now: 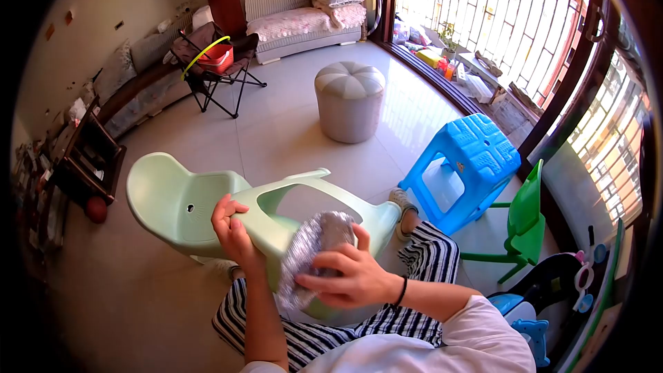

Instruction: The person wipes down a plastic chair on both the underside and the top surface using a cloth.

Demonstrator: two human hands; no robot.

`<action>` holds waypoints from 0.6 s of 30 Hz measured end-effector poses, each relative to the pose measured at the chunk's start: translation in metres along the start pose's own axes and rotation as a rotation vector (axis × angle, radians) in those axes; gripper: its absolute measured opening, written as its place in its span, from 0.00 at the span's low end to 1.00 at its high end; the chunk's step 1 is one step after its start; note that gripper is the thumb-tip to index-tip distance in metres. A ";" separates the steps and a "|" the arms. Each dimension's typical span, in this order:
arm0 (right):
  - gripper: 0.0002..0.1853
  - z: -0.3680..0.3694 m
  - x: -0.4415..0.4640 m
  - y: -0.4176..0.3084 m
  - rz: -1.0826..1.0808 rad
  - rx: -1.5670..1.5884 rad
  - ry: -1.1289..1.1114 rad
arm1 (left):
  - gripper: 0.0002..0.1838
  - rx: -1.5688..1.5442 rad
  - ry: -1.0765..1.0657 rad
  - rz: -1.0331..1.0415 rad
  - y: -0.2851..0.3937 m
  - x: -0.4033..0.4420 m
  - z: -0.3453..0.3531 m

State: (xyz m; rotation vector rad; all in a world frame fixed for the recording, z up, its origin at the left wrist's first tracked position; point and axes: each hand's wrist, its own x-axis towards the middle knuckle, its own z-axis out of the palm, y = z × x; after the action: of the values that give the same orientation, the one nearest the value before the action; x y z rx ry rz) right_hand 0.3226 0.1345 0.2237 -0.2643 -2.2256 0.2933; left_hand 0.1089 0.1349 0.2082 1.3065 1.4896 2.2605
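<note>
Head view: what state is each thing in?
Silver cloth, gripped in the right hand.
Pale green chair, touched by the left hand; exact pose unclear.
Blue stool, standing upright.
Bright green chair, standing upright.
Ottoman, standing upright.
Folding chair, unfolded.
Red basket, sitting on the folding chair.

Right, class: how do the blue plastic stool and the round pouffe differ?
The blue plastic stool is bright blue; the round pouffe is pale beige. The stool has legs with gaps between; the pouffe is a closed drum. The stool's seat is squarish; the pouffe's top is round with petal-shaped panels. Both are backless.
</note>
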 end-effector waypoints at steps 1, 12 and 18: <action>0.22 0.003 0.013 0.002 0.024 0.009 -0.039 | 0.25 -0.013 0.004 -0.013 -0.001 0.000 -0.001; 0.21 0.023 0.042 -0.011 0.015 0.232 -0.160 | 0.21 -0.121 -0.025 0.022 -0.024 -0.001 -0.021; 0.19 0.022 -0.063 -0.023 0.201 0.109 0.045 | 0.22 0.121 0.032 0.044 -0.008 -0.005 -0.011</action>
State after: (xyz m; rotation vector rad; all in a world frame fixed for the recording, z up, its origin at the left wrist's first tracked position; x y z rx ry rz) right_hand 0.3419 0.0922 0.1711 -0.4319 -2.1328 0.5111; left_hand 0.1013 0.1293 0.1974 1.3540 1.6484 2.2599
